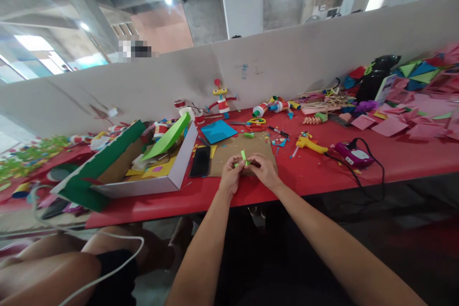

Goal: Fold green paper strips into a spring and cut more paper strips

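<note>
Between the fingertips of both hands is a light green paper strip (243, 155), one end of it sticking up. My left hand (231, 172) pinches it from the left, and my right hand (264, 170) grips it from the right. The fingers hide part of the strip. Both hands are above a brown cardboard sheet (218, 165). Just beyond them lies a small folded green paper spring (249, 135). A black phone (200, 161) rests left of my left hand, and a sheet of blue paper (218, 130) lies farther back.
A green and white box (139, 190) with paper scraps stands on the left. Yellow-handled scissors (256, 122), a pen (278, 131), a yellow glue gun (310, 145) and a corded purple box (353, 154) lie around. A paper robot figure (223, 104) stands by the partition. Another person's legs (53, 267) show lower left.
</note>
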Tool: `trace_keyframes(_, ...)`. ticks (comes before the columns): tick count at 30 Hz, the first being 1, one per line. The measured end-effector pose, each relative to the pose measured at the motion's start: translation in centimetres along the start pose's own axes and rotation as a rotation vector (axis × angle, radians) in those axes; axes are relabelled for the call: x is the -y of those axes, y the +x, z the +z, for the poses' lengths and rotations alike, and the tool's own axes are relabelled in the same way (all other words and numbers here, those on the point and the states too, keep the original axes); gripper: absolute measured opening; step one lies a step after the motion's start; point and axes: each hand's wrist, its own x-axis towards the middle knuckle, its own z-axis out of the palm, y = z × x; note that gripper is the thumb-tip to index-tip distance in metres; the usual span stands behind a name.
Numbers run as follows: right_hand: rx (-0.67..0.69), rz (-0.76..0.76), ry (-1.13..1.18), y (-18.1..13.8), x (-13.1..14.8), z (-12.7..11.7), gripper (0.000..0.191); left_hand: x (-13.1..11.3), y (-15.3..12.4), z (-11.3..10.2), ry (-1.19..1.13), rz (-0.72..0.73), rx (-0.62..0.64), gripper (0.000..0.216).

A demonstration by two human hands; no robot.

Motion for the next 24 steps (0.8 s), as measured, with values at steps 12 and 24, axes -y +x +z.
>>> trace_keyframes(12, -0.034, 0.04, -0.046, 0.0, -0.01, 0.11, 0.028, 0.28, 0.12, 0.02, 0.164, 0.221, -0.106, 0.026)
trace_keyframes(24, -0.003, 0.219, 0.151, 0.12, -0.92, 0.23, 0.029, 0.36, 0.16, -0.21, 0.168, 0.172, -0.148, 0.024)
